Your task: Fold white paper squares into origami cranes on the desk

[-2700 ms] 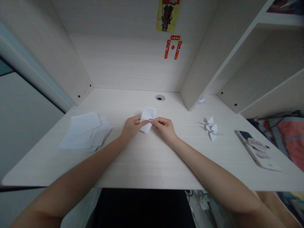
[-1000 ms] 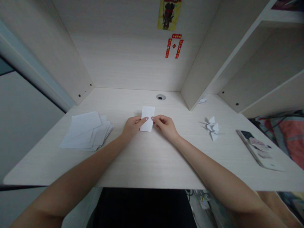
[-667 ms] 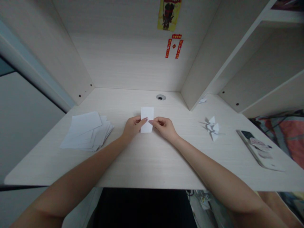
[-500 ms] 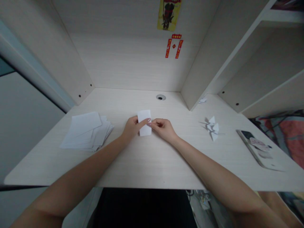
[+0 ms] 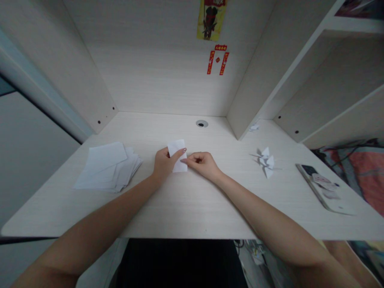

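Observation:
A small white folded paper [image 5: 180, 165] is held up above the middle of the desk, taller than it is wide. My left hand [image 5: 165, 163] grips it from the left, with the thumb across its front and the fingers behind, out of sight. From the right, my right hand [image 5: 204, 163] pinches the paper's right edge between thumb and index finger. To the left lies a stack of loose white paper sheets [image 5: 105, 166], fanned out a little. Several folded white paper cranes [image 5: 266, 162] sit close together to the right.
A phone [image 5: 324, 190] lies near the desk's [image 5: 177, 216] right edge. Behind the cranes, an upright divider panel [image 5: 258, 80] meets the desktop, with a bit of white paper [image 5: 254, 127] beside its foot. A round cable hole [image 5: 202, 123] is at the back.
The paper has tilted slightly and shifted a little to the left with my left hand. My right thumb and finger have moved further onto its front. The camera view has shifted slightly.

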Demonstrator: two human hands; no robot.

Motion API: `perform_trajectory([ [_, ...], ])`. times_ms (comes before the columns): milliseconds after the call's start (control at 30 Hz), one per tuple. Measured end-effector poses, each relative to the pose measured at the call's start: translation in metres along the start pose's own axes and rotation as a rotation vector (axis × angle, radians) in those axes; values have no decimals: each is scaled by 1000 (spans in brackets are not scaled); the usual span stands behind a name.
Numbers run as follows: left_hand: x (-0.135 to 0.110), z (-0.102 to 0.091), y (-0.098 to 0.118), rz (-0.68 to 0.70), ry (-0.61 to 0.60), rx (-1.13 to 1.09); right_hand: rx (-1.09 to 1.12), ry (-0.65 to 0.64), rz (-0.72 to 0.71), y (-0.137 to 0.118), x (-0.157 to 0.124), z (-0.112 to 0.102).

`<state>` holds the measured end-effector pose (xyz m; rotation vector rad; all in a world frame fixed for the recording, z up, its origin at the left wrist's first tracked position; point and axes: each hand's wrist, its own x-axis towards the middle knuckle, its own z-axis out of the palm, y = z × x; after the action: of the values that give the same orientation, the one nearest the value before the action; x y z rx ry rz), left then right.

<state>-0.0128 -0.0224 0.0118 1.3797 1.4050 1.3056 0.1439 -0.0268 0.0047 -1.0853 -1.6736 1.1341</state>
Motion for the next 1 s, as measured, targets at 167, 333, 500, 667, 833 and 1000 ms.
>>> perform_trajectory([
  [167,-1,0,1,-28,7,-13,16,-51,-7,-1,0,0],
  [333,4,-1,1,-32,73,-45,-62,-118,-24,2,-2,-1],
  [500,26,-8,-8,-74,241,-326,-322,-283,-273,-2,-12,7],
  [667,29,-9,-10,-97,197,-316,-361,-120,-307,-6,-13,8],
  [833,18,-5,-1,-51,88,-257,-312,205,-232,-3,-5,3],
  [1000,11,-3,2,-95,-60,-324,-355,167,-301,-1,-3,2],
])
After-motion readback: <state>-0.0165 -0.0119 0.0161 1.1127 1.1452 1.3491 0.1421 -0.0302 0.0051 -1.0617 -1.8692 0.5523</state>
